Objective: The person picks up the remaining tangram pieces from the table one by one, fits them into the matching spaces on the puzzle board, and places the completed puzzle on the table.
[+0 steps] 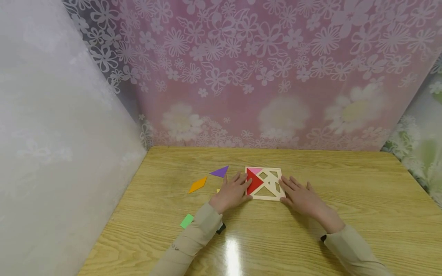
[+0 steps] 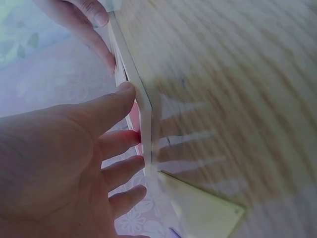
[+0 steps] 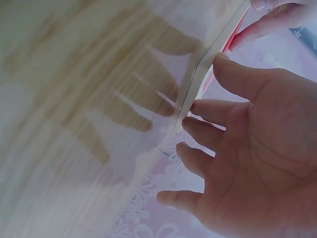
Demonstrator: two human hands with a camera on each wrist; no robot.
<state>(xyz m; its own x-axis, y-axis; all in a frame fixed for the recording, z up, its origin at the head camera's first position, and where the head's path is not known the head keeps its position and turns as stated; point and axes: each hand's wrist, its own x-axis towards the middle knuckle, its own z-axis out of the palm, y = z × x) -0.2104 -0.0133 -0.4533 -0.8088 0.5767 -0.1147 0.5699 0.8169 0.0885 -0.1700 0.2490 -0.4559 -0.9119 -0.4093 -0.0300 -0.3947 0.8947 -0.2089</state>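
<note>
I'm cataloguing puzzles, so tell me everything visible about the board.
The board looks wooden: pale, thin, squarish. A red piece and a pink piece sit at its left; other visible cutouts are empty. It lies flat on the table, the left hand touching its left edge, the right hand its right.

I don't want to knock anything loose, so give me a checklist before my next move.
1. Board resting on the table: ok.
2. Left hand and right hand at opposite sides of it: ok.
3. Red triangle and pink triangle in the board: ok.
4. Red triangle fully flush: cannot tell.
5. Every slot filled: not ok, several are open.
6. Yellow piece fully visible from the head view: not ok, the left hand mostly covers it.
</note>
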